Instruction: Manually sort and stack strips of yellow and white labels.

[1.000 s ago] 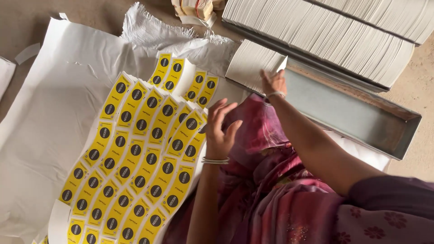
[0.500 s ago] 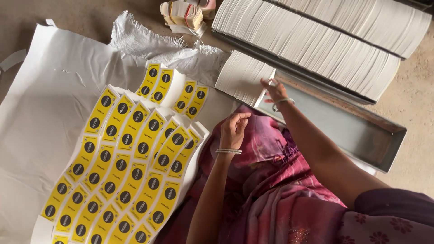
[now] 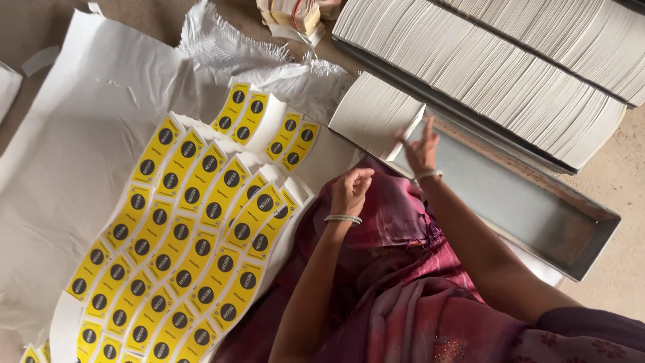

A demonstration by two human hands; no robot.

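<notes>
Evidently, the fanned stack of thin white paper blanks (image 3: 376, 114) is touched at its edge by the right hand (image 3: 422, 144) with open fingers, beside the long grey metal tray (image 3: 537, 222). The left hand (image 3: 351, 191) is held loosely curled, empty, near the yellow printed cutouts (image 3: 195, 222). Light, floppy, slippery sheets — probably best pinched at an edge.

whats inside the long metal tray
The metal tray holds a leaning stack of white cards at its far end, touched by the right hand. The rest shows bare metal; the arm covers part.
</notes>
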